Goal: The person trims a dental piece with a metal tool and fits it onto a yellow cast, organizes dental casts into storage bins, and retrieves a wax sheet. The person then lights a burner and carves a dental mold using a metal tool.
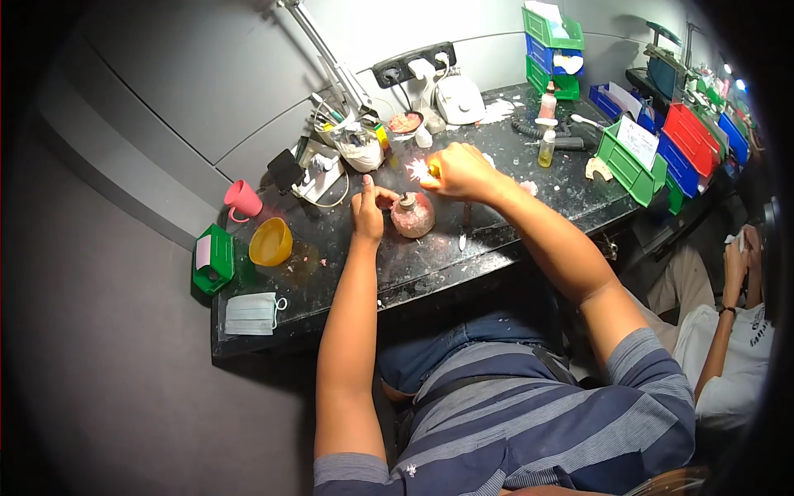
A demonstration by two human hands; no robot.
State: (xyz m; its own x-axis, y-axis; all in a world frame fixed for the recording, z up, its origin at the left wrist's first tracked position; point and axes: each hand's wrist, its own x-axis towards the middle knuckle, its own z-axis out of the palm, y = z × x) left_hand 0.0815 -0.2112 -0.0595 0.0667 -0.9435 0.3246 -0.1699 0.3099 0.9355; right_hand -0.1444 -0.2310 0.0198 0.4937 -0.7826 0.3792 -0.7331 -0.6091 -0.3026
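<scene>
A round, pink-crusted spirit burner (413, 219) with a metal neck stands near the table's front edge. Just left of it is my left hand (369, 213), thumb pointing up and apart from the fingers. Its fingertips reach to the burner's neck; whether they touch it I cannot tell. Above and to the right of the burner, my right hand (463, 172) is closed around a small yellow object (434, 169), mostly hidden by the fingers. A bright whitish, spiky patch (418, 171) shows beside it, too glared to name.
Left lie a yellow bowl (271, 242), pink mug (243, 200), green bin (214, 260) and face mask (251, 314). Behind are a tool jar (361, 149) and lamp arm (331, 58). Right stand a small bottle (547, 149) and green bin (630, 161). Another person (728, 331) sits at right.
</scene>
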